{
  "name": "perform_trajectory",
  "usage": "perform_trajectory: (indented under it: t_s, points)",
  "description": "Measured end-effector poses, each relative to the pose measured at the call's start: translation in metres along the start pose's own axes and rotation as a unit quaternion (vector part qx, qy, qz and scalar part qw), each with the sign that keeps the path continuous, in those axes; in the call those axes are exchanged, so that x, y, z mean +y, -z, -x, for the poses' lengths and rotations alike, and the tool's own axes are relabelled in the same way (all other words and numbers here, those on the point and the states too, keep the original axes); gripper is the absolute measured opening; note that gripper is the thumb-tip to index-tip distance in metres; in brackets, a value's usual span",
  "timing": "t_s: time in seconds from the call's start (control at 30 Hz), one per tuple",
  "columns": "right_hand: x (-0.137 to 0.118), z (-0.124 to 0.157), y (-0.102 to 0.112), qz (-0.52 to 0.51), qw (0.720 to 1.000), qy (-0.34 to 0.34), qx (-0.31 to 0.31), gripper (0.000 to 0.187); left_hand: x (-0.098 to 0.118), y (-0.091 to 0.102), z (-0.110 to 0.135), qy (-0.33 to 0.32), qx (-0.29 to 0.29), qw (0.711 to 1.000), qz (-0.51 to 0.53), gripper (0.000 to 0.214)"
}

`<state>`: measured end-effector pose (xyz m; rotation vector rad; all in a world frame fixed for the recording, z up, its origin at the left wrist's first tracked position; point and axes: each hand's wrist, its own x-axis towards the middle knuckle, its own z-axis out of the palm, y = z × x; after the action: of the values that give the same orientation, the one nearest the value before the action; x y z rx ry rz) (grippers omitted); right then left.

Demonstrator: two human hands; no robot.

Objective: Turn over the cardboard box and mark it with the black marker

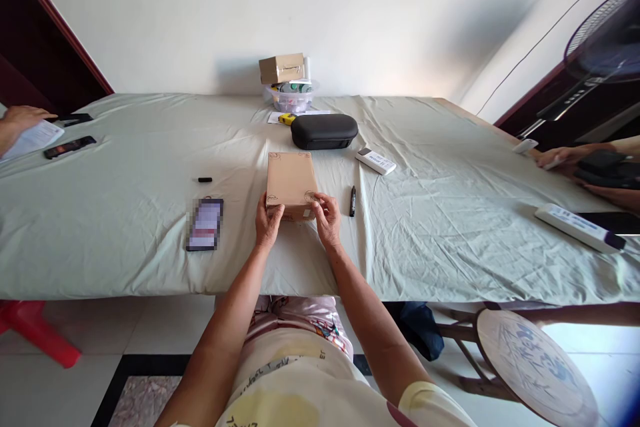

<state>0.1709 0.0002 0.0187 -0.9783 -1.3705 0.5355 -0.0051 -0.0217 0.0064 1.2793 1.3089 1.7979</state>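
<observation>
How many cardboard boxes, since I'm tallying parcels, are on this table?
2. One box lies at the near edge, gripped by left hand and right hand; another box sits atop a plastic tub at the back.

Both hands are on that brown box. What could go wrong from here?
The left hand and right hand grip only the near end of the cardboard box, so if lifted it might tip. The marker lies just beside the right hand; a nudge could send it rolling.
</observation>
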Motion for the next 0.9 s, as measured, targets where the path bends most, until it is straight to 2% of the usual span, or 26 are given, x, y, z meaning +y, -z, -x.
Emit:
perform_trajectory:
  t_s: [0.4, 0.57, 0.7, 0.8, 0.9]
  points:
    - [-0.001, 0.000, 0.000, 0.001, 1.000, 0.006, 0.003, 0.043, -0.003, 0.002, -0.001, 0.005, 0.003, 1.000, -0.024, 0.082]
    - [-0.006, 0.001, 0.000, 0.033, 0.999, 0.023, -0.006, 0.043, 0.000, 0.003, -0.002, -0.001, -0.016, 0.999, -0.028, 0.082]
    - [-0.011, 0.002, -0.007, 0.090, 0.994, 0.065, 0.020, 0.044, 0.004, 0.002, -0.008, 0.009, 0.029, 0.998, -0.054, 0.088]
    - [-0.014, 0.002, -0.015, 0.128, 0.989, 0.071, 0.031, 0.042, 0.010, 0.000, -0.011, -0.025, 0.054, 0.993, -0.104, 0.086]
    - [-0.019, 0.001, -0.017, 0.165, 0.984, 0.061, 0.020, 0.040, 0.015, -0.003, -0.011, -0.090, 0.040, 0.984, -0.146, 0.068]
